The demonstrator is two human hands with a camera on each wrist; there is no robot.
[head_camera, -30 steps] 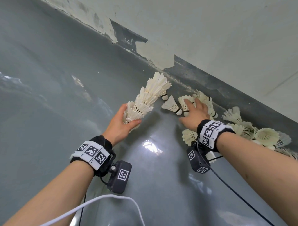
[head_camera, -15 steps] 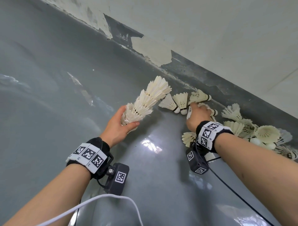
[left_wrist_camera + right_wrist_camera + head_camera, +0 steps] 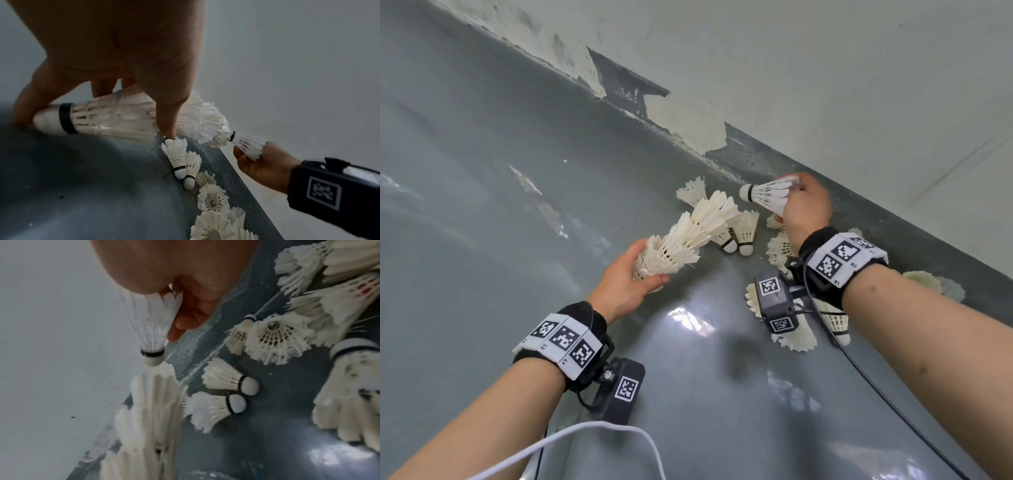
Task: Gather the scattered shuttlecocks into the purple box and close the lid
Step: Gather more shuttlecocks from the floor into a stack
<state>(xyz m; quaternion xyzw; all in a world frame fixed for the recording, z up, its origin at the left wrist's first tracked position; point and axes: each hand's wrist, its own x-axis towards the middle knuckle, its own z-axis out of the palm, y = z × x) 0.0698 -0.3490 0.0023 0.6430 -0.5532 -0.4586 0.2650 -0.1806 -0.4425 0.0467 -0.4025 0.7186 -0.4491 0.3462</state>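
Along the foot of the wall, on the grey floor (image 3: 517,240), your stock stands as follows.

Item: nested stack of shuttlecocks (image 3: 688,236), lying in your left hand (image 3: 626,284), whose fingers curl round its lower end, cork end toward the palm and open feather end pointing toward the wall (image 3: 825,68).

Item: single shuttlecock (image 3: 767,195), pinched by its feathers in the fingers (image 3: 180,324) of your right hand (image 3: 804,205), cork aimed at the open mouth of the stack and just short of it.

Item: two loose shuttlecocks (image 3: 739,233) side by side on the floor just beyond the stack; a further scatter of loose shuttlecocks (image 3: 794,332) under and behind your right wrist, along the wall.

Item: purple box, not in view in any picture; lid state cannot be told.

Step in hand, by judgement: collecting, with one more piece about to be nested.

Next move calls for lining the cork up with the centre of the top feather cone and seating it gently, so the feathers do not crush and the stack does not buckle. Many pieces remain on the floor, so boxing and closing look some way off.
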